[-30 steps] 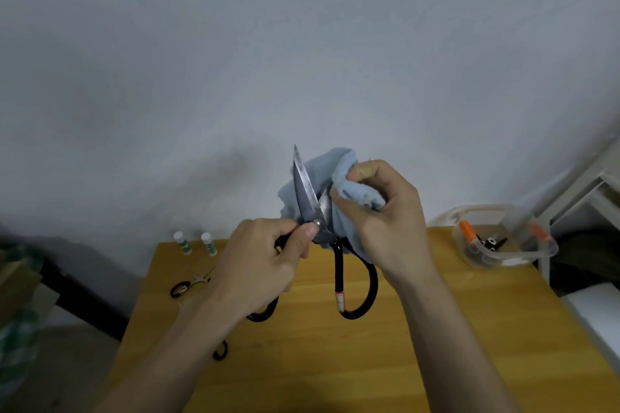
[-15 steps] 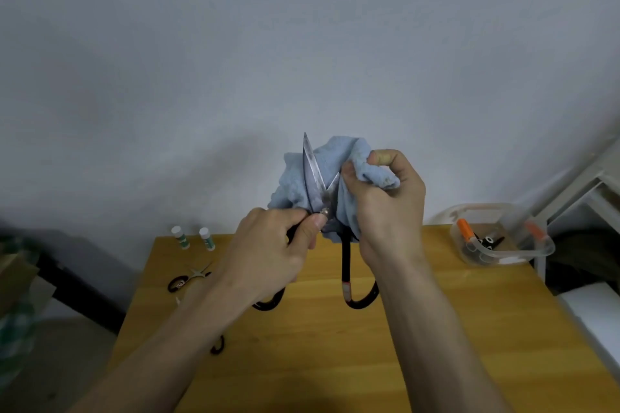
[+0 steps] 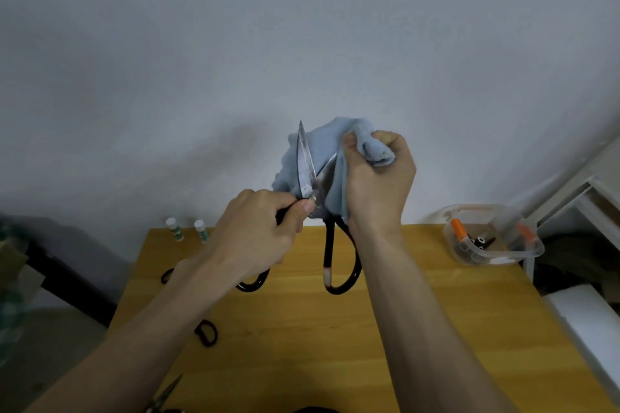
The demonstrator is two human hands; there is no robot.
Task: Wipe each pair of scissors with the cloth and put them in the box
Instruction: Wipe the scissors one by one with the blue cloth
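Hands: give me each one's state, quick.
Left hand: closed, gripping the scissors near the pivot.
Right hand: closed, fingers holding the cloth against a blade.

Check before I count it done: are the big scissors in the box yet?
No, the left hand holds the scissors above the table, apart from the box.

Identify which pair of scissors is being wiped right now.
The large black-handled scissors, held up between both hands with blades open against the blue cloth; the other pairs lie on the wooden table or in the box.
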